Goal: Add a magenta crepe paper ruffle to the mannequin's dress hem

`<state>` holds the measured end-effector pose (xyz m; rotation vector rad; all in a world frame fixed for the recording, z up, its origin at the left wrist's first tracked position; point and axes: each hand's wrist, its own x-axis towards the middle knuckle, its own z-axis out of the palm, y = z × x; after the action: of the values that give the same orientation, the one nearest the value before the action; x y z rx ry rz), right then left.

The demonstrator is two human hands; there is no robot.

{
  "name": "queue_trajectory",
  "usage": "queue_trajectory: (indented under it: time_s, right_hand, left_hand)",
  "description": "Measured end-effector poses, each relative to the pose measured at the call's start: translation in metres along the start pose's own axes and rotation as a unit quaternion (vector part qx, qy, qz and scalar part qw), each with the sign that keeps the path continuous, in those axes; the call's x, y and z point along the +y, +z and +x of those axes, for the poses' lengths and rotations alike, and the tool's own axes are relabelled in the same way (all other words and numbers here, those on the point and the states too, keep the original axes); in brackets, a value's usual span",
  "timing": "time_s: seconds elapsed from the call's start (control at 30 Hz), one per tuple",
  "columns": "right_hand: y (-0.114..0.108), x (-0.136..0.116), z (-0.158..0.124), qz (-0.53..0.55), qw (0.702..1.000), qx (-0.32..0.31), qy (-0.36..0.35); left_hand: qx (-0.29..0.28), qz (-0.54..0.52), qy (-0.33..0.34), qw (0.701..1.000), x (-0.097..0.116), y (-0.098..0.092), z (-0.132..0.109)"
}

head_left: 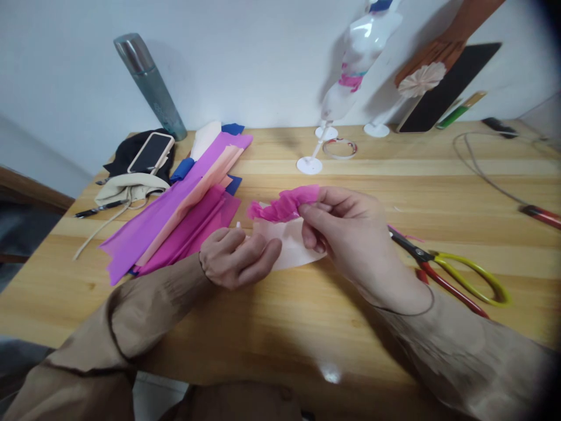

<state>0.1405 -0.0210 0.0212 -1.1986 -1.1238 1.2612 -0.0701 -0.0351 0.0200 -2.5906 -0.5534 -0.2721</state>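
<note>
At the centre of the wooden table: 1 pink gathered strip, crinkled tissue-like material, landmark for all entries below.

Right hand, at the strip's right end: thumb and forefinger closed in a pinch on the strip, remaining fingers curled; brown sleeve.

Left hand, nearer than the strip and to its left: fingers loosely bent, palm partly hidden; whether it grips anything cannot be told. 1 small white tip shows just above its knuckles.

1 pale sheet, on the near side of the strip, between the 2 hands; whether joined to the strip, unclear.

Left of the strip: 1 purple sheet, 1 peach sheet and 1 magenta sheet, overlapping in a slanted stack.

Farther left of the strip: 1 phone on black cloth, 1 black pen, 1 metal-capped bottle behind.

Beyond the strip, to the right: 1 white mannequin with a pink band, on a round base; 1 tape ring; 1 pale rosette against a brown form; 1 dark panel.

Right of the strip, past the right hand: 1 pair of scissors, handles yellow and red.
</note>
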Motion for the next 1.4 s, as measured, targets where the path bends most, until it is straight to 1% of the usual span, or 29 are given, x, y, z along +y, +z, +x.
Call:
queue_trajectory:
  time_s: [0.07,0.2,0.23,0.37,0.43,0.5,0.67,0.73,0.9,0.97,1.03,1.1,1.13,1.17,1.23,1.27,1.3,1.4]
  right_hand:
    - [0.001,0.0,-0.001,-0.004,1.0,-0.009,0.004]
    - [0.003,0.001,-0.003,-0.013,1.0,-0.01,0.002]
    - [0.004,0.001,-0.003,-0.012,1.0,-0.01,0.002]
    - [0.006,0.001,-0.004,-0.017,1.0,-0.005,-0.006]
    - [0.006,0.0,-0.004,-0.021,1.0,0.001,-0.018]
    - [0.006,-0.003,-0.006,-0.031,0.999,0.005,-0.023]
    - [0.003,-0.009,-0.007,-0.059,0.997,0.022,-0.043]
    - [0.001,-0.008,-0.006,-0.062,0.996,0.029,-0.057]
    - [0.0,-0.002,0.002,-0.046,0.997,0.032,-0.061]
    - [0.0,-0.001,0.005,-0.037,0.997,0.034,-0.06]
    - [-0.001,-0.002,0.007,-0.031,0.997,0.036,-0.065]
    - [-0.001,-0.004,0.007,-0.025,0.997,0.035,-0.069]
    - [-0.001,-0.005,0.007,-0.024,0.997,0.032,-0.069]
    - [-0.001,-0.006,0.005,-0.026,0.997,0.028,-0.068]
    - [-0.002,-0.008,0.001,-0.037,0.997,0.018,-0.069]
    - [-0.002,-0.008,-0.001,-0.045,0.996,0.014,-0.072]
    - [-0.002,-0.009,-0.004,-0.054,0.996,0.011,-0.076]
    - [-0.003,-0.008,-0.01,-0.074,0.994,-0.003,-0.085]
  left_hand:
    - [0.012,0.015,-0.02,1.0,0.0,0.004,0.002]
    - [0.101,0.037,-0.05,0.993,0.0,0.02,0.008]
    - [0.113,0.041,-0.056,0.991,0.0,0.024,0.01]
    - [0.149,0.043,-0.059,0.986,0.0,0.028,0.014]
    - [0.154,0.04,-0.057,0.986,0.001,0.028,0.014]
    - [0.148,0.04,-0.059,0.987,0.002,0.026,0.013]
    - [0.092,0.041,-0.056,0.993,0.005,0.022,0.009]
    - [0.08,0.039,-0.053,0.995,0.006,0.021,0.008]
    - [0.113,0.02,-0.028,0.993,0.006,0.019,0.008]
    - [0.094,0.01,-0.022,0.995,0.006,0.016,0.008]
    - [0.047,0.015,-0.021,0.999,0.006,0.013,0.009]
    - [0.039,0.027,-0.02,0.999,0.006,0.015,0.01]
    - [0.06,0.032,-0.021,0.997,0.005,0.017,0.011]
    - [0.114,0.041,-0.021,0.992,0.005,0.02,0.012]
    - [0.199,0.047,-0.014,0.979,0.002,0.027,0.013]
    - [0.217,0.041,-0.014,0.975,0.001,0.03,0.013]
    - [0.223,0.031,-0.009,0.974,0.0,0.032,0.012]
    - [0.202,-0.003,-0.003,0.979,0.001,0.031,0.008]
